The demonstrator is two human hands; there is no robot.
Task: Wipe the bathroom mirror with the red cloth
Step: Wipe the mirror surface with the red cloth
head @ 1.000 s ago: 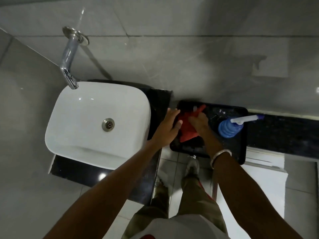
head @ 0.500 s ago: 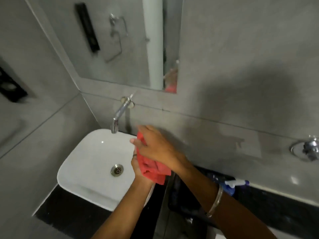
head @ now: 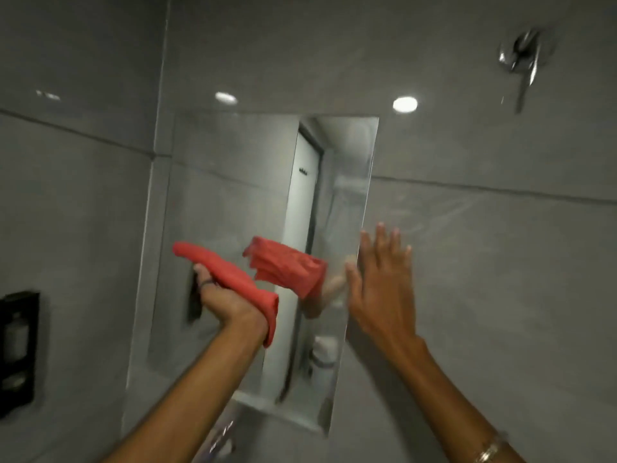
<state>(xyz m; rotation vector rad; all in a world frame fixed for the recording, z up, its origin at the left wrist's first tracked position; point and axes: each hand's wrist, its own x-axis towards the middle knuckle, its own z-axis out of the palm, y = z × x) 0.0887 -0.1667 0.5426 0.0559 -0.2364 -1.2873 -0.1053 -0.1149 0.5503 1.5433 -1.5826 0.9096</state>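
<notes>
The rectangular mirror (head: pixel 233 195) hangs on the grey tiled wall at the centre of the head view. My left hand (head: pixel 223 297) is raised in front of its lower left part and grips the red cloth (head: pixel 230 279), which drapes over my wrist. The cloth's reflection shows in the glass just to the right. My right hand (head: pixel 380 285) is open with fingers spread, flat at the mirror's right edge and the wall beside it. Whether the cloth touches the glass I cannot tell.
A black dispenser (head: pixel 18 349) is fixed to the left wall. A chrome fitting (head: pixel 524 58) sticks out of the wall at upper right. The chrome tap (head: pixel 220 436) shows blurred at the bottom below the mirror.
The view swung up from the sink and tray to the mirror. The cloth went from both hands over the basin into my left hand alone; my right hand let go and rose to the mirror's edge.
</notes>
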